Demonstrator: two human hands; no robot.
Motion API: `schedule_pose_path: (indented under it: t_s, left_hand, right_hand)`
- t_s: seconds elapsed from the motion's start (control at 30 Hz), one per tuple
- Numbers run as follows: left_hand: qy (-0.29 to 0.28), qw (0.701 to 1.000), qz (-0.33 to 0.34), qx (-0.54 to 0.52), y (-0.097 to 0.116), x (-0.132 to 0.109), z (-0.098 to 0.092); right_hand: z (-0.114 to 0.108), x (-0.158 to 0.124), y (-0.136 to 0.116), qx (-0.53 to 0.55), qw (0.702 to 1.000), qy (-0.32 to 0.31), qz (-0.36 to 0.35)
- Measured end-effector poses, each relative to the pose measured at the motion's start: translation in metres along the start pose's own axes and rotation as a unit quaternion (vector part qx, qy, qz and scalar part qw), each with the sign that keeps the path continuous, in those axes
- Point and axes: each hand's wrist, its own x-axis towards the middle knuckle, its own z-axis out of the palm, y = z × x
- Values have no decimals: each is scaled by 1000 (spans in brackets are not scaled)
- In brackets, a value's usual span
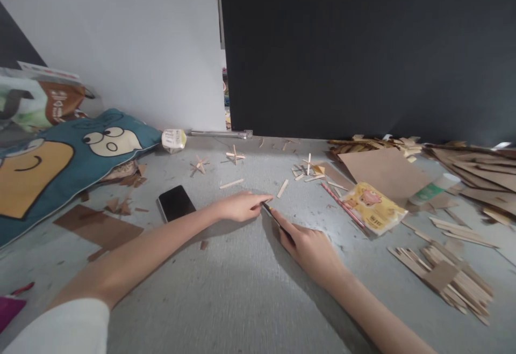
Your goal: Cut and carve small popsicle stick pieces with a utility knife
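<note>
My right hand (312, 244) is closed round a slim dark cutter knife (269, 210), its tip angled forward and left to the tabletop. Against that tip lies my left hand (242, 207), index finger stretched out and the other fingers curled in; whatever is pinched under them is hidden. Just beyond the fingertips are a short wooden stick piece (282, 188) and another stick piece (231, 183). Farther back, small crossed-stick shapes stand on the table: one at the left (199, 165), one in the middle (235, 155) and an upright one (309, 164) among loose pieces.
A black phone (176, 203) lies beside my left forearm. At the left are a teal cushion (97, 150) and brown cardboard scraps (97, 228). To the right lie a yellow packet (373, 206), red striped straws (342, 208), a banded bundle of sticks (443, 279) and cardboard sheets (382, 174).
</note>
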Motion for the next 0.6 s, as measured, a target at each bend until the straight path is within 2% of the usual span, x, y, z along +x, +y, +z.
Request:
schedule_pose_path:
  t_s: [0.17, 0.4, 0.6]
  left_hand:
    - [-29, 1000, -1, -4, 2, -1, -1]
    - [-12, 1000, 1, -1, 1, 1, -1]
    - [-3, 1000, -1, -12, 3, 0, 0]
  right_hand:
    - [-2, -7, 0, 0, 1000, 11, -11]
    - [-1, 1, -1, -14, 1000, 9, -7]
    - [-2, -8, 2, 4, 1000, 20, -19]
